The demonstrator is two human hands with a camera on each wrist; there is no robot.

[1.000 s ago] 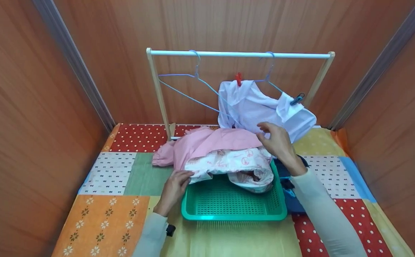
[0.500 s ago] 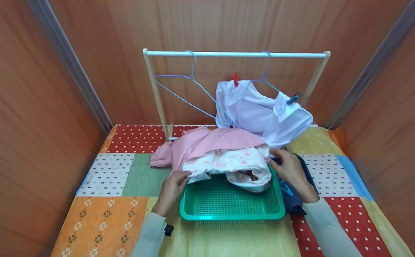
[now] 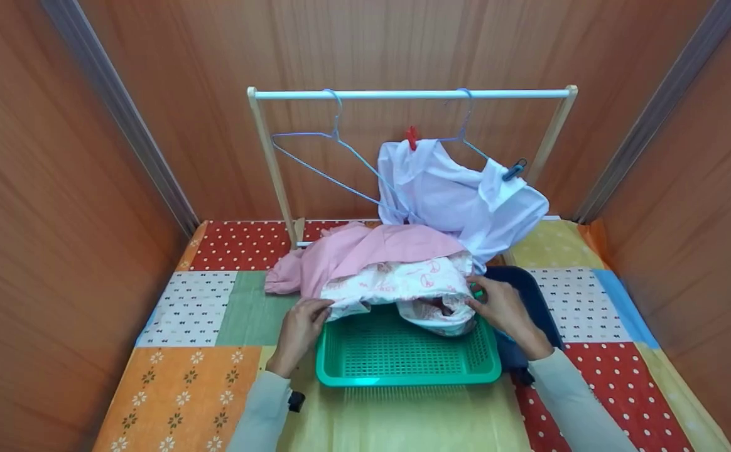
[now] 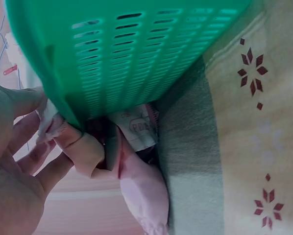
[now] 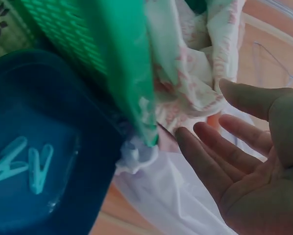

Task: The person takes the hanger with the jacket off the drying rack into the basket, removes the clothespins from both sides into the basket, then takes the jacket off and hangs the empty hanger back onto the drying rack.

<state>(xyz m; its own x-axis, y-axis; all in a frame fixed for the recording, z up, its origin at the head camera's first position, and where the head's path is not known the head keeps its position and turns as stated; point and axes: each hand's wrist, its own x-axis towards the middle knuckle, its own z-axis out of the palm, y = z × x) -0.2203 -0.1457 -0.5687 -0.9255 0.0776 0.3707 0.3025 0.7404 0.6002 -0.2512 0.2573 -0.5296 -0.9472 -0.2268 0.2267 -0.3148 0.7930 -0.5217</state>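
A pink garment (image 3: 372,251) lies bunched over the back of a green basket (image 3: 409,382), its front showing white cloth with a pink print (image 3: 403,282). My left hand (image 3: 299,329) pinches the left edge of this cloth between thumb and fingers, at the basket's side. At the cloth's right edge is my right hand (image 3: 505,311); in the right wrist view its thumb and fingers are spread around the printed cloth (image 5: 185,73) without closing on it. Behind, a white garment (image 3: 453,188) hangs from a hanger by a red clip (image 3: 411,137) and a dark clip (image 3: 514,169).
A rack with a white bar (image 3: 397,95) stands behind the basket and carries a bare blue hanger (image 3: 335,135) on the left. Right of the basket is a navy tray (image 3: 532,285) with light blue clothespins (image 5: 38,169). Patchwork cloth covers the surface between wooden panels.
My right hand has come down from in front of the hanging white garment to the right edge of the printed cloth. The left hand keeps its pinch on the left edge.
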